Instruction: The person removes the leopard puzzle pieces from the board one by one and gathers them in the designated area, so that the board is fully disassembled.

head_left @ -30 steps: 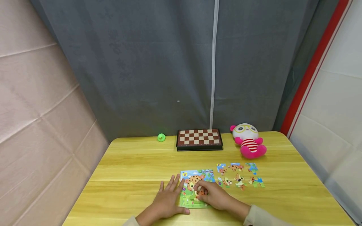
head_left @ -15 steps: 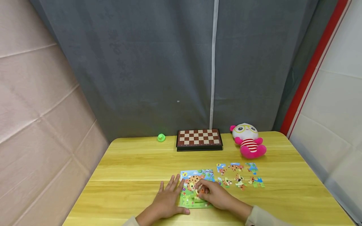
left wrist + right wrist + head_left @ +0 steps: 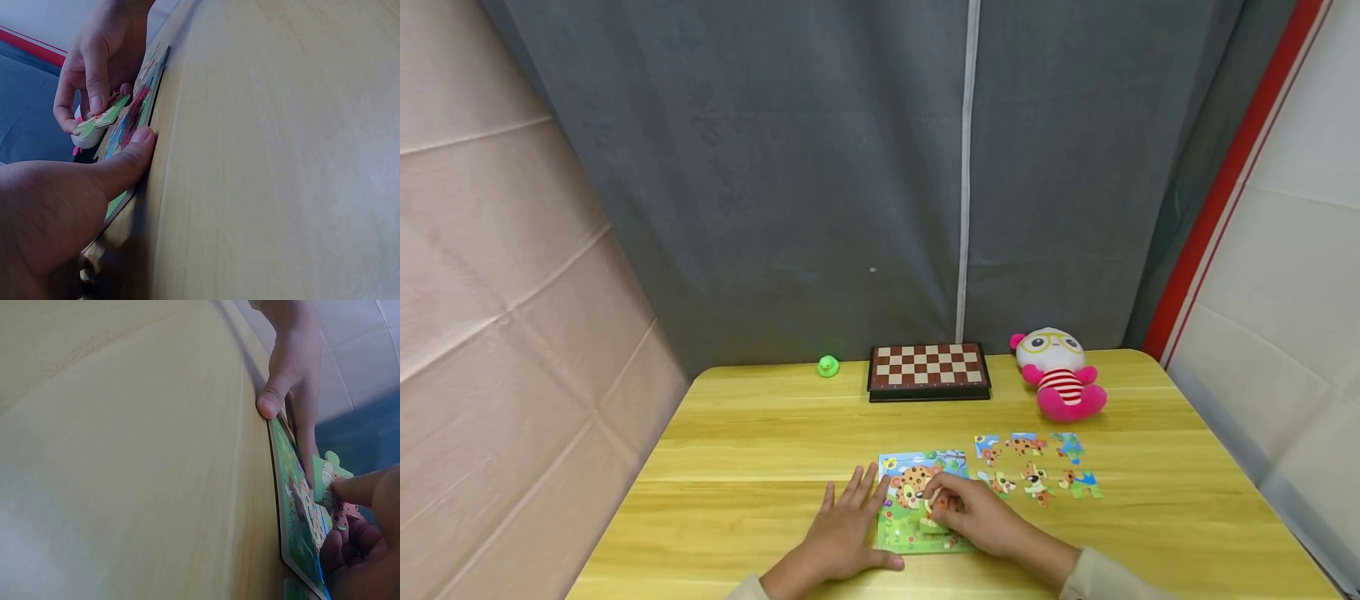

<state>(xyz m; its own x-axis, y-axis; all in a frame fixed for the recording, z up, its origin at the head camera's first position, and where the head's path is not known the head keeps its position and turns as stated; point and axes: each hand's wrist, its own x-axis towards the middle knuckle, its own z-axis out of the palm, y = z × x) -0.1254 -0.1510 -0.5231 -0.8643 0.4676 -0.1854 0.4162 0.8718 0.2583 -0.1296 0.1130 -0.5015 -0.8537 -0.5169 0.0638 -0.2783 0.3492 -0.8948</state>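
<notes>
A jigsaw puzzle board with a spotted leopard picture lies near the front of the table. My left hand rests flat at its left edge, fingers spread, the thumb against the near side. My right hand is over the board's right half and pinches a green and orange-spotted puzzle piece between thumb and fingers. In the left wrist view that puzzle piece is tilted and raised off the board. The right hand hides part of the board's picture.
Several loose puzzle pieces lie in two rows right of the board. Farther back stand a green toy duck, a chessboard case and a pink and white plush toy. A grey curtain hangs behind the table.
My right hand has shifted slightly to the right with the puzzle piece in its fingers. The left hand and the loose pieces have stayed in place.
</notes>
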